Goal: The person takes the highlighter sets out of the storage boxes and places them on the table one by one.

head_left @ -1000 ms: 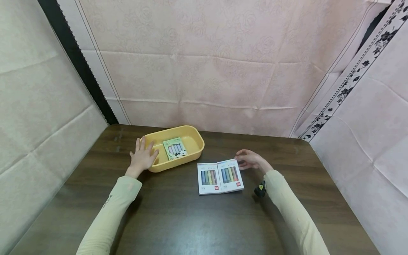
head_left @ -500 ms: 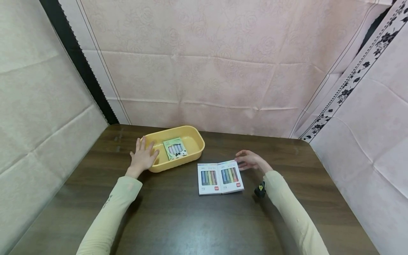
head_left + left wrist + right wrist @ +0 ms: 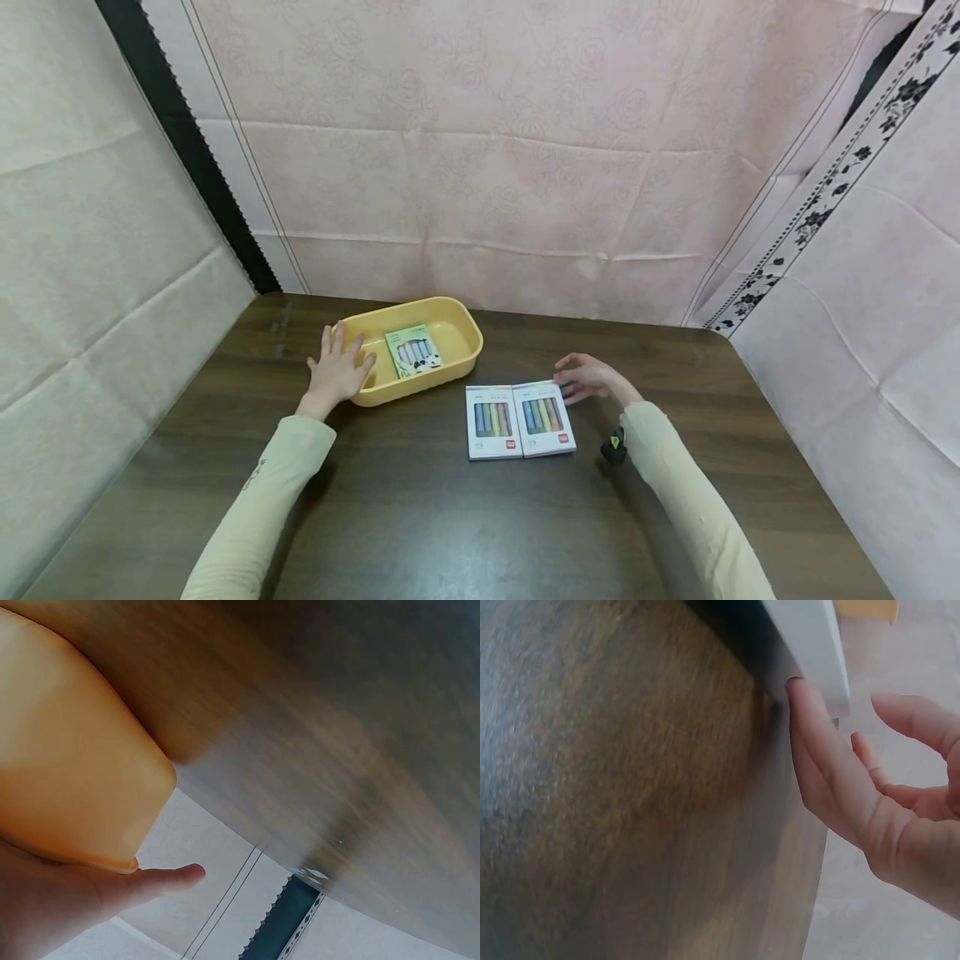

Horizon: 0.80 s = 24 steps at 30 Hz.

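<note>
Two white boxes (image 3: 493, 422) (image 3: 543, 418) with printed rows of coloured sticks lie side by side at mid-table. At the far right corner of the right-hand one, my right hand (image 3: 588, 378) touches the edge with its fingertips. In the right wrist view a finger (image 3: 817, 724) lies against the white box's side (image 3: 814, 652), and the thumb stays apart from it. My left hand (image 3: 335, 375) rests with spread fingers on the left end of a yellow plastic basket (image 3: 450, 367). A green box (image 3: 413, 350) with coloured sticks and a panda picture lies inside the basket.
The brown wooden table (image 3: 450, 525) has pale patterned cloth (image 3: 465, 183) hanging behind it and at both sides. A small dark item with a yellow mark (image 3: 613, 446) sits at the right wrist.
The right-hand white box, slightly raised at its far right corner before, has come down flatter beside the other. My right fingers have lowered slightly with it. My left hand stays put.
</note>
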Available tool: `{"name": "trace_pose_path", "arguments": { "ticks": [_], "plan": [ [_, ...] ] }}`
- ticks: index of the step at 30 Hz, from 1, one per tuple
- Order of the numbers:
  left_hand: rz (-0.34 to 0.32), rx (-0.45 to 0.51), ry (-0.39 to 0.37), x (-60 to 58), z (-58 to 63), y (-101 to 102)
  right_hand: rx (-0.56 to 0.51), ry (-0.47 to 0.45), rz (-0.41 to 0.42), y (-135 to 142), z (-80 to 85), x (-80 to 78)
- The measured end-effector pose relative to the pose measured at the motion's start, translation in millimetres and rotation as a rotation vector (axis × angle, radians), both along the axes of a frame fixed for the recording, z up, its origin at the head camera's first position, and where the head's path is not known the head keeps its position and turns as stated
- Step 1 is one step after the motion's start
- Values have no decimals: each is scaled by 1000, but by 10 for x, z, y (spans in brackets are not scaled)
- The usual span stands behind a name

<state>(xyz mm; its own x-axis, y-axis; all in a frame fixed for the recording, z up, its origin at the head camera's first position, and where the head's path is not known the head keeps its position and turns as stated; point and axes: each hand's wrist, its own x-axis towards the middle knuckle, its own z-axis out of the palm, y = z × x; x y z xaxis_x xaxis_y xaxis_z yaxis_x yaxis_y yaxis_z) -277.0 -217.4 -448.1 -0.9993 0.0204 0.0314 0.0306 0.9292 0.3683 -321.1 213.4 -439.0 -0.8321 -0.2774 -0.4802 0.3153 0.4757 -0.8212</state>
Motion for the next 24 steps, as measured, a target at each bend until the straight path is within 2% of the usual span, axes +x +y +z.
{"name": "trace_pose_path", "arguments": {
  "ticks": [24],
  "plan": [
    [3,13,32,-1,-2,5,-18,26,34,38,91,21]
  ]
}}
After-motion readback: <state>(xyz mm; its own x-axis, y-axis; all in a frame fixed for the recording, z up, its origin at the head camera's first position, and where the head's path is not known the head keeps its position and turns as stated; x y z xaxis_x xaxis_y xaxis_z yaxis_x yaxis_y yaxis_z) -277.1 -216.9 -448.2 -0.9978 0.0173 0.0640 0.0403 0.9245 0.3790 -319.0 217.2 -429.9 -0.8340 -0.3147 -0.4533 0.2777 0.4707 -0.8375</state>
